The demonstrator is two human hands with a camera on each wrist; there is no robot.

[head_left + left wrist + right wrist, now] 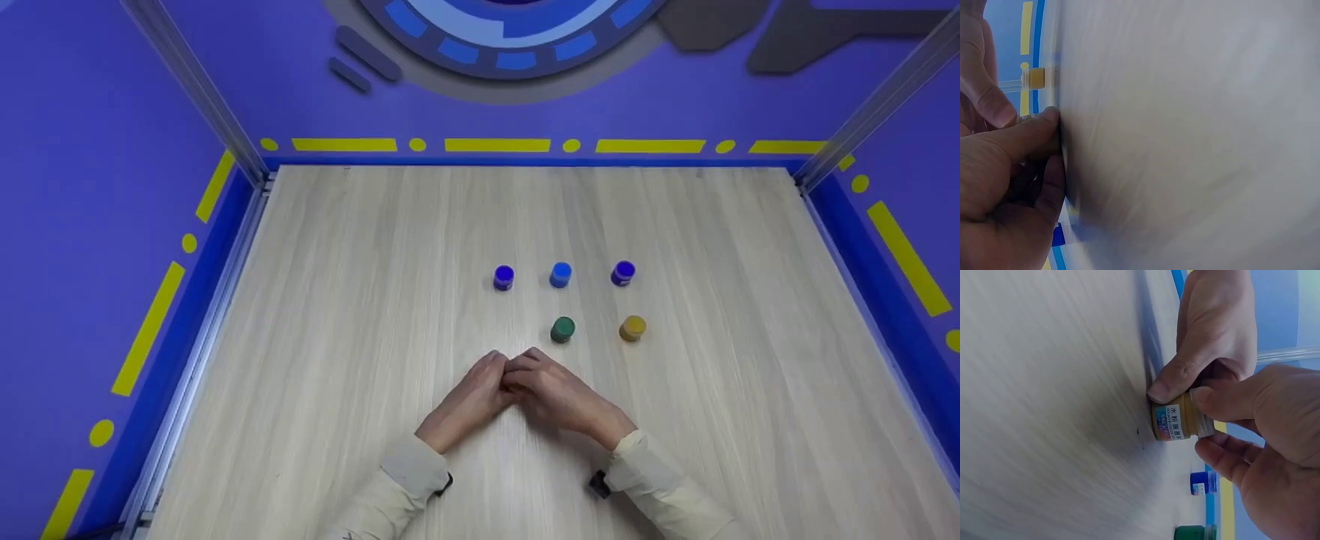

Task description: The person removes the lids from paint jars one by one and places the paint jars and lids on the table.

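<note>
Both hands meet at the near middle of the table around a small paint jar (1172,421). Its body is ochre with a printed label, and its lid is clear. My left hand (466,396) grips the body low down, its thumb near the base in the right wrist view. The thumb and fingers of my right hand (559,394) pinch the lid. From the head view the fingers hide this jar. Just beyond the hands stand a green paint jar (562,330) and a yellow paint jar (632,329).
Farther back, a dark blue jar (503,278), a light blue jar (560,275) and a violet-blue jar (622,274) stand in a row. The pale wood table (360,300) is bordered by blue panels (247,97) and metal posts.
</note>
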